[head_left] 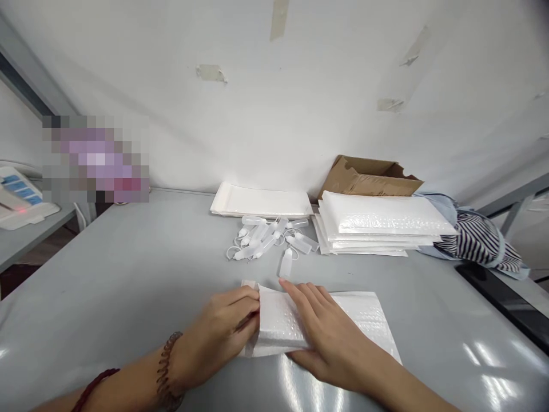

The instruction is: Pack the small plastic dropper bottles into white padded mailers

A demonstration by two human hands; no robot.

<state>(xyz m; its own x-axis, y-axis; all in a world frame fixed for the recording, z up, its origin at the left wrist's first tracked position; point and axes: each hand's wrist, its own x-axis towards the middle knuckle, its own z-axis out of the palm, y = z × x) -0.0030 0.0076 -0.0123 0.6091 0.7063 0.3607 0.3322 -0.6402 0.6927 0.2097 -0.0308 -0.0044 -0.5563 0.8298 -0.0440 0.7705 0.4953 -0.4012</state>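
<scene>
A white bubble mailer (360, 309) lies flat on the grey table in front of me, crossing from left to right. My left hand (223, 326) is closed at its left end, where the fingers pinch the open edge beside a folded-back flap. What may lie inside the mailer is hidden. My right hand (326, 332) rests across the top of the mailer with fingers stretched out, the thumb at its near edge. Just beyond the right fingertips is a small translucent plastic bottle (286, 262), with a heap of several similar bottles (261, 237) behind it.
A flat stack of white mailers (261, 200) is by the wall. To its right stands a taller pile of mailers (381, 220), with an open cardboard box (373, 174) behind. Striped cloth (480, 237) and a black phone-like object (501, 297) lie at the right.
</scene>
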